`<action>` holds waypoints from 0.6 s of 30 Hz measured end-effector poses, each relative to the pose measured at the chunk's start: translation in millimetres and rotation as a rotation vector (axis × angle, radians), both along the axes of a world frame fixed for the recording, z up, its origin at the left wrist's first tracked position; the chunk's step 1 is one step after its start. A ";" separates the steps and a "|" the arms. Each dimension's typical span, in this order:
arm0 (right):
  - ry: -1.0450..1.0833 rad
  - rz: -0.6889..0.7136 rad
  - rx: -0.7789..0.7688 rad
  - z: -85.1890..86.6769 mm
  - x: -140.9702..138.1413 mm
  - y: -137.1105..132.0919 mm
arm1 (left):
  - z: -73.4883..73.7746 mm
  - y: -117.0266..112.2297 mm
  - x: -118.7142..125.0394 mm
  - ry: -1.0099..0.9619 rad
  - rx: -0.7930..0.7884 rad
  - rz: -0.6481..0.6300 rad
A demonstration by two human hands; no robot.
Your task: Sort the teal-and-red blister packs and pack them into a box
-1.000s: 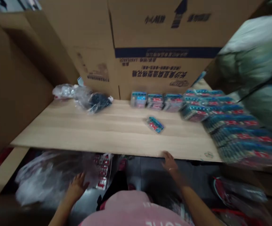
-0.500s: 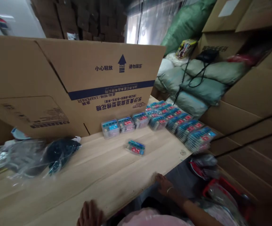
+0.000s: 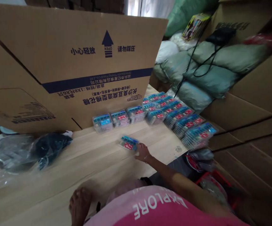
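A flat clear plastic pack (image 3: 128, 143) with teal and red labels lies alone on the light wooden table (image 3: 86, 163). My right hand (image 3: 143, 153) reaches across the tabletop, its fingers against the pack's near right end. Whether they grip it is hard to tell. My left hand (image 3: 80, 204) is blurred at the table's near edge, away from the pack and holding nothing. Behind the lone pack stands a row of similar packs (image 3: 120, 118), and more of them (image 3: 179, 121) are stacked in rows to the right.
A large upright cardboard carton (image 3: 79, 62) stands along the table's far side. A clear plastic bag with dark contents (image 3: 50, 147) lies at the left. Grey-green sacks (image 3: 209, 73) are piled at the right, and a red basket (image 3: 211, 185) sits on the floor below.
My view has swung from close over the table to a wider angle. My right hand has moved from the table's near edge onto the lone pack, and my left hand has shifted along the edge.
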State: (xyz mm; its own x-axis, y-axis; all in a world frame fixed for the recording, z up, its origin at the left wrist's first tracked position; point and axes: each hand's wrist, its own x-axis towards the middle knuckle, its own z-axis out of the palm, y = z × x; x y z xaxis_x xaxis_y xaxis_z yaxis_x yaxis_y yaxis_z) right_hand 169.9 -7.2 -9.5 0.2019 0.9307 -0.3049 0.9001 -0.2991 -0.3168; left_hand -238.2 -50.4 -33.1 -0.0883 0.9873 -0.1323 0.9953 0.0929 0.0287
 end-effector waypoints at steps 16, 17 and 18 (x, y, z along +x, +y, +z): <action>0.161 0.352 0.092 -27.2 56.0 73.5 | 18.6 82.2 186.0 -0.206 -0.246 -0.184; 0.170 0.382 0.082 -26.7 61.1 74.1 | 18.6 87.5 192.4 -0.214 -0.266 -0.173; 0.178 0.410 0.075 -26.0 65.8 75.0 | 18.1 93.5 200.4 -0.231 -0.280 -0.176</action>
